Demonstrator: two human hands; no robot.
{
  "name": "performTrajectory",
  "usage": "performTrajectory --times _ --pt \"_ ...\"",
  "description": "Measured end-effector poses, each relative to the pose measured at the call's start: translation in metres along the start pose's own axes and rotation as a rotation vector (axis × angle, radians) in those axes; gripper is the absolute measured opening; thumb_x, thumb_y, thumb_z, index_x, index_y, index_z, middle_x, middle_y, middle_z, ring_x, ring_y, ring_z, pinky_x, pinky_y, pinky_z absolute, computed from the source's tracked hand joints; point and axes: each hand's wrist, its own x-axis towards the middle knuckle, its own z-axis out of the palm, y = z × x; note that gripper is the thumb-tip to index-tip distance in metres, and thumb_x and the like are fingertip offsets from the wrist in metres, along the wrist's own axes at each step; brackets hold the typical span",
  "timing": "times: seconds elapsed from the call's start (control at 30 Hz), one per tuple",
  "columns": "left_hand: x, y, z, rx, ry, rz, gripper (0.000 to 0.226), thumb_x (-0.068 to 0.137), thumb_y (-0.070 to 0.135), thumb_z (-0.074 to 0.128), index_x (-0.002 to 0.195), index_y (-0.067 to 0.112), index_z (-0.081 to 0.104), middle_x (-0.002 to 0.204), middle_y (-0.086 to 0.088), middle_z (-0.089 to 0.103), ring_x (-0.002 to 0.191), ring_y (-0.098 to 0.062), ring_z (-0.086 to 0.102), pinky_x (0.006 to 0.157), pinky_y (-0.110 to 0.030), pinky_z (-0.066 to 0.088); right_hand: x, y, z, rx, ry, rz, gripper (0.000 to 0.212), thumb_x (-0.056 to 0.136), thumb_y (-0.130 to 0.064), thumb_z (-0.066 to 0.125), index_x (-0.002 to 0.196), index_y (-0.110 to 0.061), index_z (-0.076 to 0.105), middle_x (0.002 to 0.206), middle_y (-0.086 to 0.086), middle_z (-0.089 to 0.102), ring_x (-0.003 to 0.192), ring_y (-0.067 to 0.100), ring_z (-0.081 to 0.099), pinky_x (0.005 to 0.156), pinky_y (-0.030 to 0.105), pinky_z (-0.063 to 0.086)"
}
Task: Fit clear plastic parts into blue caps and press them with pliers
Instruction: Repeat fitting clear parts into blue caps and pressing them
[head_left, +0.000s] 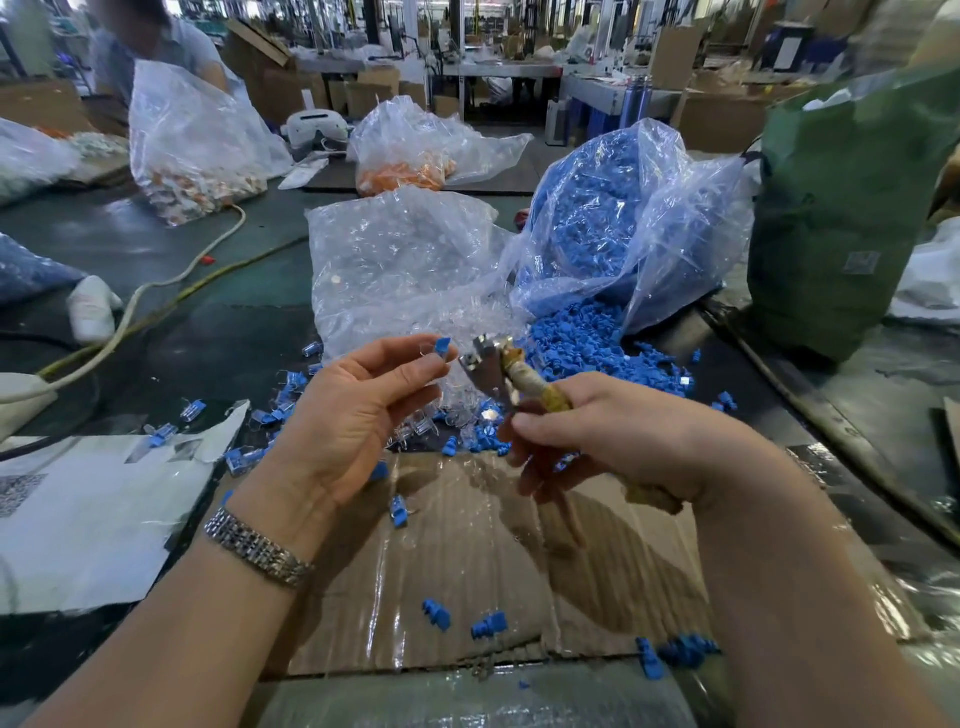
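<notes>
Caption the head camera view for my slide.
Left hand pinches a blue cap beside pliers gripped by right hand.

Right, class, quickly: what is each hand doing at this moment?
Left hand: pinches a blue cap at its fingertips.
Right hand: grips the pliers by their wrapped handles.

Ahead of the hands, the clear-parts bag (400, 270) and blue-cap bag (623, 223) block the way. A green sack (841, 208) walls off the right. Scattered caps (587, 348) litter the cardboard sheet (467, 561), whose middle lies bare.
</notes>
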Motion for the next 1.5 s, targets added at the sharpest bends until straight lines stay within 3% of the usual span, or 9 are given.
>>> performTrajectory --times 0.27,0.47,0.73,0.93,1.03,1.13,1.3,1.4,1.5 --pt "0.000 -0.001 0.000 0.143 -0.023 0.093 0.023 0.069 0.016 0.076 0.092 0.017 0.080 0.101 -0.006 0.077 0.097 -0.017 0.070 0.088 -0.028 0.056 -0.002 -0.009 0.015 -0.055 -0.049 -0.062 0.032 0.105 -0.026 0.052 0.102 0.005 0.061 0.084 0.008 0.071 0.081 0.024 0.072 0.084 0.046 0.060" --pt "-0.001 -0.003 0.001 0.187 -0.013 0.142 0.025 0.067 0.024 0.078 0.092 0.021 0.081 0.103 -0.007 0.077 0.102 -0.019 0.070 0.091 -0.032 0.053 0.005 -0.007 0.020 -0.045 0.014 -0.056 0.049 0.103 -0.043 0.051 0.099 0.004 0.065 0.072 0.010 0.065 0.063 0.027 0.068 0.067 0.038 0.060" --pt "-0.003 -0.005 -0.003 0.312 -0.015 0.178 0.031 0.068 0.032 0.080 0.098 0.024 0.080 0.106 -0.006 0.077 0.108 -0.023 0.070 0.097 -0.038 0.051 0.007 -0.003 0.017 -0.129 0.055 -0.056 0.047 0.103 -0.041 0.052 0.083 -0.001 0.064 0.061 0.009 0.062 0.052 0.026 0.064 0.054 0.033 0.057" --pt "0.000 -0.007 -0.002 0.314 -0.005 0.177 0.024 0.073 0.023 0.077 0.097 0.023 0.080 0.104 -0.006 0.077 0.104 -0.020 0.070 0.095 -0.035 0.052 0.010 0.001 0.012 -0.164 0.022 -0.054 0.045 0.102 -0.045 0.051 0.097 -0.004 0.069 0.073 0.007 0.072 0.070 0.029 0.075 0.078 0.043 0.063" --pt "-0.001 -0.002 -0.004 0.348 0.026 0.204 0.021 0.075 0.021 0.077 0.095 0.021 0.078 0.100 -0.004 0.077 0.098 -0.016 0.071 0.087 -0.028 0.057 0.010 0.004 0.005 -0.175 0.046 -0.027 0.049 0.099 -0.051 0.053 0.103 -0.004 0.068 0.078 0.006 0.075 0.072 0.023 0.075 0.078 0.041 0.062" --pt "0.000 0.004 -0.010 0.630 0.181 0.290 0.016 0.085 0.011 0.076 0.094 0.024 0.075 0.090 0.001 0.075 0.086 -0.010 0.070 0.076 -0.019 0.054 0.008 0.009 -0.008 -0.326 0.265 -0.022 0.049 0.092 -0.061 0.058 0.085 -0.013 0.063 0.070 0.001 0.069 0.060 0.014 0.064 0.063 0.034 0.051" --pt "0.003 0.009 -0.024 1.511 0.543 0.314 0.015 0.085 0.016 0.066 0.081 0.031 0.069 0.091 0.003 0.051 0.091 -0.021 0.047 0.084 -0.041 0.033 0.016 0.022 -0.017 -0.679 0.522 0.115 0.043 0.087 -0.055 0.067 0.075 -0.017 0.051 0.070 0.001 0.055 0.064 0.020 0.052 0.054 0.033 0.032" --pt "0.003 0.005 -0.020 1.583 0.440 0.350 0.014 0.084 0.018 0.066 0.087 0.031 0.071 0.094 0.003 0.046 0.102 -0.026 0.044 0.085 -0.043 0.031 0.021 0.028 -0.015 -0.798 0.568 0.198 0.042 0.088 -0.054 0.066 0.076 -0.019 0.046 0.088 0.004 0.056 0.080 0.025 0.054 0.060 0.034 0.034" --pt "0.001 -0.010 -0.010 1.605 0.218 0.376 0.010 0.086 0.027 0.067 0.090 0.035 0.072 0.093 0.008 0.048 0.101 -0.017 0.041 0.084 -0.040 0.026 0.025 0.030 -0.014 -0.839 0.566 0.267 0.044 0.089 -0.054 0.065 0.080 -0.019 0.042 0.106 0.009 0.054 0.096 0.031 0.052 0.080 0.041 0.044"
